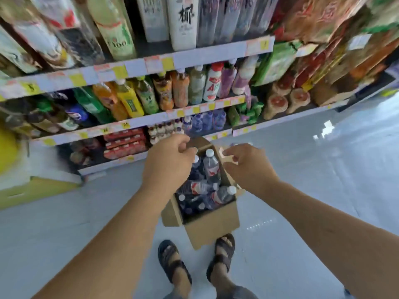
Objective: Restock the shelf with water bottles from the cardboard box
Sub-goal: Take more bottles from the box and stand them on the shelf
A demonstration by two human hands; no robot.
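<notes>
Bottles [210, 167] are sitting in the open box [207, 225], right under both hands. The left hand [168, 162] hovers over the box's far-left corner with its fingers loosely curled, and there's nothing in it as far as I can see. The right hand [248, 167] is over the far-right edge, curled too, but with the blur I can't tell if it's pinching something or empty.

What worries me is that the bottles are a jumble, some upright and some lying across the others. Yanking one could drag its neighbours along, or it could just slip.

Beyond the box, the water row [205, 121] on the shelf [133, 124] looks packed, so a careless shove could topple stuff. The floor [302, 169] around the box is glossy and the feet [224, 249] are just at its near side, so a dropped bottle probably rolls off or lands on toes.
</notes>
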